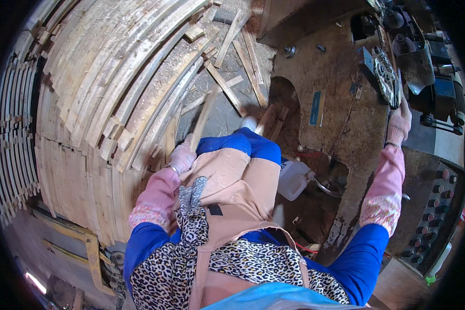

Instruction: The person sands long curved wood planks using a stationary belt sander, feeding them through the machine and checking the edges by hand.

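My left hand (pixel 183 156), in a pale work glove, grips a thin wooden stick (pixel 204 116) that points up and away from my knee. My right hand (pixel 399 122), also gloved, reaches out to the right and rests against the toothed metal part (pixel 385 77) of a machine on the rusty worktable (pixel 336 103); whether its fingers close on anything I cannot tell. I wear a pink apron, blue trousers and pink sleeve covers over blue sleeves.
A tall pile of long wooden slats (pixel 103 88) fills the left. Loose sticks (pixel 243 57) and sawdust lie on the floor ahead. A white plastic jug (pixel 293 178) stands under the table. A panel with round buttons (pixel 434 206) is at right.
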### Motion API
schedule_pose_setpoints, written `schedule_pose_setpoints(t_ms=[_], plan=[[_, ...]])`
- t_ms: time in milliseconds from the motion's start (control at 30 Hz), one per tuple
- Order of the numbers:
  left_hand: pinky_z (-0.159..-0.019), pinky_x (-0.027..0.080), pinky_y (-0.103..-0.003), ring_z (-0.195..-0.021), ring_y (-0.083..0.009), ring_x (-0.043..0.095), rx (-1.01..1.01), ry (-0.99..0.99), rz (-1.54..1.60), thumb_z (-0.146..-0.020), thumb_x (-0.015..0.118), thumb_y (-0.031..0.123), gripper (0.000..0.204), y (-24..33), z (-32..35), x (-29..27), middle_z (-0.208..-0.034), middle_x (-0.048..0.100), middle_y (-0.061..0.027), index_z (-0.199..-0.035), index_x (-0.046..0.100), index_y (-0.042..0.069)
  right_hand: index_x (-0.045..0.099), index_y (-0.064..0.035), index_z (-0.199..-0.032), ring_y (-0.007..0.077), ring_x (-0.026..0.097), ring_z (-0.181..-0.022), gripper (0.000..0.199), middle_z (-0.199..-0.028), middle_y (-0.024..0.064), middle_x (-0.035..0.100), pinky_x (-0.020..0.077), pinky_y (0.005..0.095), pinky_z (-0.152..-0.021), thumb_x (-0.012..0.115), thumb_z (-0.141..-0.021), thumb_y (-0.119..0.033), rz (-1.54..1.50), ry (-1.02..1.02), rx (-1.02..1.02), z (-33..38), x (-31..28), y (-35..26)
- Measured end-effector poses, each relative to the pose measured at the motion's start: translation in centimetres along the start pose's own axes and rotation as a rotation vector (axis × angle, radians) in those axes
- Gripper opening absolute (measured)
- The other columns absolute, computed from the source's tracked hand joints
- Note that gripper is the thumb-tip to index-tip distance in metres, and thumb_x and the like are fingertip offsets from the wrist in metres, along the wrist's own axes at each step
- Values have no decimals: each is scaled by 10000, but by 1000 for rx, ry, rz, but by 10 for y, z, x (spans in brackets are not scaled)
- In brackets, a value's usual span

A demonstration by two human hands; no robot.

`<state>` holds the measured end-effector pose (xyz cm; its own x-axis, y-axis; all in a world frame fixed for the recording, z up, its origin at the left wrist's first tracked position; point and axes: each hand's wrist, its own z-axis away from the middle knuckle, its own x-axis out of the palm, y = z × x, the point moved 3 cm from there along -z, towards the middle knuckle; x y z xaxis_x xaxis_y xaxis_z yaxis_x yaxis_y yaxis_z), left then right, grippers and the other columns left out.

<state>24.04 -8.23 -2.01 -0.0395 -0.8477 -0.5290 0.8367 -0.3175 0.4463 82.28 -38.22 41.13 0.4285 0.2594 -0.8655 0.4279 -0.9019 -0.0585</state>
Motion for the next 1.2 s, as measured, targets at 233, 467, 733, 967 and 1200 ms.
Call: schedule_pose_setpoints(t_ms=[233, 467, 733, 967, 1200], plan=[[-1155, 391, -414, -1361, -337, 500, 840, 319, 657, -858, 726, 213, 759, 203, 74, -86, -1442, 546, -210, -1521, 412, 19, 530, -5, -1466, 209, 578, -1276, 568, -1410, 154, 606, 454, 328, -1069, 704, -994, -268, -805, -623, 208, 206, -41, -196], [-916, 531, -464, -1041, -377, 662, 1331, 261, 166, -931, 656, 364, 530, 354, 174, -166, -1099, 694, -195, -1367, 582, 72, 601, -5, -1351, 130, 629, -875, 455, -1046, 36, 675, 530, 287, -746, 702, -960, -215, -1082, -417, 496, 203, -120, -172], [-1044, 449, -506, -1170, -359, 569, 388, 1030, -654, -843, 673, 192, 513, 124, 41, -325, -1239, 610, -192, -1330, 579, 60, 621, -6, -1359, 196, 657, -1092, 430, -1247, 119, 685, 515, 326, -950, 662, -937, -75, -327, -70, 314, 266, -202, 58], [-1123, 413, -442, -1293, -382, 528, 331, 816, -562, -761, 692, 97, 516, 145, 71, -347, -1296, 609, -188, -1271, 622, 54, 755, -251, -1199, 374, 635, -1091, 306, -1098, 175, 687, 508, 459, -976, 663, -917, -328, 285, -84, 164, 125, -81, 60], [-674, 522, -320, -699, -142, 589, 805, 271, 1063, -903, 646, 108, 250, 309, 155, -296, -864, 638, -52, -1136, 666, 19, 632, -65, -1379, 291, 667, -1144, 566, -1235, 129, 718, 492, 396, -1033, 761, -910, -356, -973, -324, -179, 83, -23, -179]])
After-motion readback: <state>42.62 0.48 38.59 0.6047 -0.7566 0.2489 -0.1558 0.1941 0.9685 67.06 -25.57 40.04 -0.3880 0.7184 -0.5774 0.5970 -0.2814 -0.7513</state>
